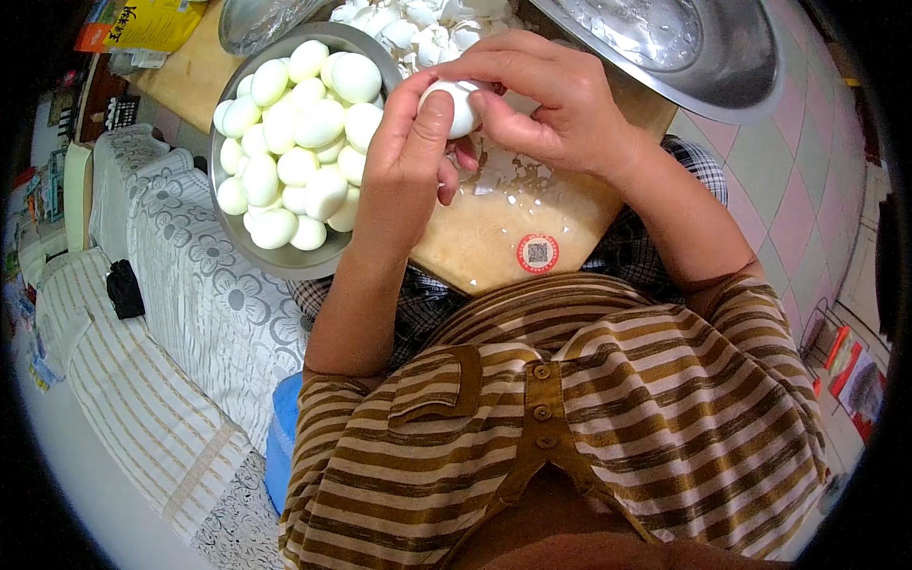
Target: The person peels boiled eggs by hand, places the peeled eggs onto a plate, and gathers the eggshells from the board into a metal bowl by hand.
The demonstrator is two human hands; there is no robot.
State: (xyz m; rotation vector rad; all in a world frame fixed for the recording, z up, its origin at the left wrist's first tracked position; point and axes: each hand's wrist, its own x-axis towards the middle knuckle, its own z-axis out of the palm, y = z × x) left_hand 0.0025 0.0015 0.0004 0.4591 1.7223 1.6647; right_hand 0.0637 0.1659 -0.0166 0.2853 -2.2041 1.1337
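Note:
In the head view, my left hand (pixel 404 157) is closed around a white egg (pixel 460 111), the thumb lying along its side. My right hand (pixel 560 106) comes in from the other side, its thumb and fingers pressing on the same egg. How much shell covers that egg, I cannot tell. Close to my left hand, a steel bowl (pixel 258 258) is heaped with several peeled eggs (pixel 318 123). Just beyond my hands lies a pile of broken eggshells (pixel 427 28). Small shell bits (pixel 513 176) and wet patches mark the wooden board (pixel 475 237) below.
A large steel basin (pixel 750 66) stands at the upper right, with something clear and shiny inside. A clear plastic-covered dish (pixel 256 24) and a yellow packet (pixel 147 27) sit at the upper left. A round red label (pixel 538 253) is on the board's near part.

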